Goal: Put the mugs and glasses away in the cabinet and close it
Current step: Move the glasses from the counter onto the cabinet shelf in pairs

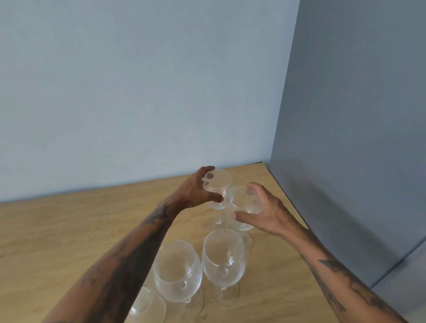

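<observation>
Two wine glasses are gripped by their bowls: the far glass [218, 189] by the left hand [196, 190], its neighbour [246, 201] by the right hand [263, 208], fingers clamped. Three further glasses [223, 257] stand on the wooden worktop [51, 244]; no cabinet is visible, so most work is judged outstanding.

Wooden countertop [51, 244] — light grain, set against a pale blue wall [129, 91]. A grey panel [365, 128] stands upright at the countertop's right edge.
</observation>
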The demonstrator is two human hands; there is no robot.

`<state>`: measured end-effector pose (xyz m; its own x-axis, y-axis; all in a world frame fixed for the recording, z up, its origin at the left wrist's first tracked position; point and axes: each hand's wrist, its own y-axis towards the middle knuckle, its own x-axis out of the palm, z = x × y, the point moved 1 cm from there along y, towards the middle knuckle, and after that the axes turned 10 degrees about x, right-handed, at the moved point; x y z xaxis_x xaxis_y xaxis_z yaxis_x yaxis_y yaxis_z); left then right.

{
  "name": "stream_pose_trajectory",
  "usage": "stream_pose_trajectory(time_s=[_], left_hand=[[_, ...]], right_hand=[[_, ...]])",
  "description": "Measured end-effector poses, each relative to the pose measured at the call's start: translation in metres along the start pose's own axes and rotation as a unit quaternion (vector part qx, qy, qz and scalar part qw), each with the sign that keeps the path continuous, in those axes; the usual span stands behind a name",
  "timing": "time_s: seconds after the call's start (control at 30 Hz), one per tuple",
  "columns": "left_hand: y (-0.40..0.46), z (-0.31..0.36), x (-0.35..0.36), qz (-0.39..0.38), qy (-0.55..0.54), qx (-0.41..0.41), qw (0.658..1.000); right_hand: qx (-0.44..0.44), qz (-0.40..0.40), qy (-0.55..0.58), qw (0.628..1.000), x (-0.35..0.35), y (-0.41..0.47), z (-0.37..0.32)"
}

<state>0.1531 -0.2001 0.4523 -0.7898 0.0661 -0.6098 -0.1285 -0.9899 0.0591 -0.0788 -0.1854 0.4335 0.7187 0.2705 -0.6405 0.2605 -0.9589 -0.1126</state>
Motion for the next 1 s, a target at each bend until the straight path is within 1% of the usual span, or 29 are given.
stream_pose_trajectory(time_s=[0.1, 0.23, 0.33, 0.43, 0.57, 0.83, 1.0], left_hand=[[-0.023, -0.011, -0.018, 0.006, 0.014, -0.002, 1.0], [-0.071, -0.03, -0.045, -0.014, 0.014, -0.026, 0.999], [-0.097, -0.03, -0.059, -0.045, 0.005, -0.042, 0.998], [-0.11, -0.021, -0.065, -0.048, -0.036, -0.062, 0.996], [-0.118, -0.01, -0.063, -0.051, -0.053, -0.069, 0.995], [-0.124, -0.01, -0.055, -0.053, -0.064, -0.061, 0.995], [-0.13, -0.012, -0.053, -0.033, -0.064, -0.055, 0.996]], right_hand=[[-0.001, -0.019, 0.0, 1.0, -0.002, 0.003, -0.002], [-0.004, -0.088, -0.019, 0.996, 0.005, 0.006, -0.018], [-0.005, -0.147, -0.075, 0.986, 0.01, 0.01, -0.036], [-0.014, -0.19, -0.138, 0.972, 0.013, 0.014, -0.053], [-0.014, -0.195, -0.162, 0.967, 0.014, 0.015, -0.061], [-0.013, -0.192, -0.166, 0.967, 0.01, 0.013, -0.059], [-0.007, -0.192, -0.161, 0.968, 0.011, 0.014, -0.059]])
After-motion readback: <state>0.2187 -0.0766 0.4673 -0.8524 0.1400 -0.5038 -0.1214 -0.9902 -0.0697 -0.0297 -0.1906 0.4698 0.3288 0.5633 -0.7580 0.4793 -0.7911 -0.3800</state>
